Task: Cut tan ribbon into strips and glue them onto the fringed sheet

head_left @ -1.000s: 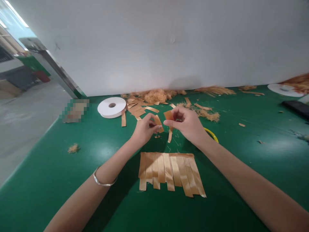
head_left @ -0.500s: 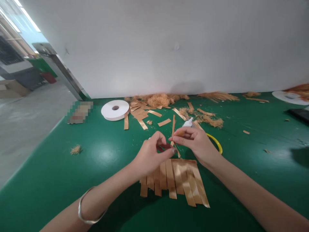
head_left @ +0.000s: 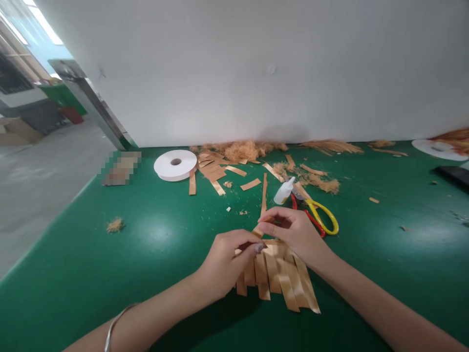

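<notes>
A fringe of golden ribbon strips lies flat on the green table in front of me. My left hand rests on its left part, fingertips pinched at its top edge. My right hand pinches a small orange ribbon piece just above the fringe's top edge. A long thin ribbon strip lies on the table beyond that piece.
Scissors with yellow and red handles and a small white glue bottle lie behind my right hand. A white tape roll, loose ribbon strips and frayed fibre heaps sit near the white wall. A dark phone lies far right.
Both hands came down from mid-air toward me with the ribbon piece, reaching the fringe's top edge. The scissors and glue bottle, hidden before, now show.
</notes>
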### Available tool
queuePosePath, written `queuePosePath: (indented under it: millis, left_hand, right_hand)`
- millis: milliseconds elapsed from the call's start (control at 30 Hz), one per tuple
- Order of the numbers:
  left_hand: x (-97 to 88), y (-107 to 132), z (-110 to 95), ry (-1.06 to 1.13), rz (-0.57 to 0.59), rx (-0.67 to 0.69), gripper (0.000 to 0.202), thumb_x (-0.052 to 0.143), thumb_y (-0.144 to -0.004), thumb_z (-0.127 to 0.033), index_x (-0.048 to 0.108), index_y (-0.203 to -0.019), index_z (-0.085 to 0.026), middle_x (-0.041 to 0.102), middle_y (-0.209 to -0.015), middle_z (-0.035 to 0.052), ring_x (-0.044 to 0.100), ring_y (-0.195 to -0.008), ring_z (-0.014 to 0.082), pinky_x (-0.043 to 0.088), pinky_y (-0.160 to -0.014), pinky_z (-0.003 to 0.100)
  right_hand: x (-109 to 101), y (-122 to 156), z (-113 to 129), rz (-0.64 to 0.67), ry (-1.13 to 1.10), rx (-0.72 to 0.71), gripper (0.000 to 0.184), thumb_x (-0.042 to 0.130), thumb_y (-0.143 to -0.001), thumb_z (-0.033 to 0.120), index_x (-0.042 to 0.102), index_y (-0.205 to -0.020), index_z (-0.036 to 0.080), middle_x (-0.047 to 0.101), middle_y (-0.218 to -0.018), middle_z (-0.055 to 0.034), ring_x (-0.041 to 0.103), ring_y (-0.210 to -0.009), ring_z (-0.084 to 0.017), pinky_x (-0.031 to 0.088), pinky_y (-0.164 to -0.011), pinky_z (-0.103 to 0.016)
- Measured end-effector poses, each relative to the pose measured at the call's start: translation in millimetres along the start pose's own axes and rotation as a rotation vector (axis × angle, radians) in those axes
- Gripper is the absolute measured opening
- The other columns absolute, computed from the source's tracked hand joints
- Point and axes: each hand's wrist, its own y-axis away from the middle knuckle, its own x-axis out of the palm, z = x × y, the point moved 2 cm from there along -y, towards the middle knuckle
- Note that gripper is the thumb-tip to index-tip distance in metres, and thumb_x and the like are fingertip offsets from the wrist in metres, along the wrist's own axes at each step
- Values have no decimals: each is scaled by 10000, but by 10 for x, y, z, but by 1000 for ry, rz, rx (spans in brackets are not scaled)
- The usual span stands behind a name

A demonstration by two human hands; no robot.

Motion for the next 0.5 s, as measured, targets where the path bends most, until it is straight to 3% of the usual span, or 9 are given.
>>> queuePosePath:
  millis: [100, 167, 233, 333, 400, 500]
  left_hand:
    - [15, 76, -23, -206, -14, 232, 187, 459, -890, -194, 643, -865, -168, 667, -789, 43, 605, -725, 141, 485, -654, 258]
    - [39, 152, -50, -381, 7, 407, 211, 425, -896, -162, 631, -938, -137, 665, -815, 74, 608, -762, 158, 504, -679, 278]
    - [73, 228, -63, -546, 65, 540, 233, 417, -884, -143, 605, -1014, -94, 663, -877, 110, 610, -849, 186, 516, -742, 309]
    - [116, 314, -34, -737, 146, 645, 294, 421, -868, -158, 560, -1105, -53, 633, -1087, 156, 565, -1062, 245, 504, -835, 354]
    - [135, 356, 12, -842, 183, 681, 315, 417, -873, -189, 552, -1126, -59, 580, -1211, 156, 489, -1181, 285, 487, -868, 386]
    - [147, 403, 94, -900, 222, 695, 321, 432, -876, -230, 562, -1124, -73, 567, -1244, 139, 458, -1221, 285, 462, -909, 393]
  right_hand:
    - [-166, 7, -107, -302, 107, -60, 234, 650, -728, 391, 527, -826, 218, 493, -729, 10, 494, -641, -118, 438, -587, -258]
    - [-322, -50, -238, -478, 203, -55, 358, 667, -690, 406, 463, -924, 228, 420, -760, 18, 444, -607, -112, 426, -559, -262]
    - [-457, -159, -384, -514, 338, 12, 536, 694, -620, 442, 436, -1035, 222, 404, -856, -10, 464, -655, -135, 450, -598, -303]
    - [-578, -344, -529, -480, 561, 64, 673, 702, -586, 479, 437, -1141, 206, 376, -1049, -86, 496, -947, -240, 435, -830, -392]
    - [-603, -442, -577, -447, 644, 97, 634, 664, -625, 504, 472, -1140, 189, 373, -1073, -103, 455, -1052, -284, 390, -906, -421]
    - [-595, -533, -595, -372, 711, 96, 433, 566, -719, 504, 587, -1005, 179, 417, -1023, -107, 407, -1094, -318, 345, -927, -458]
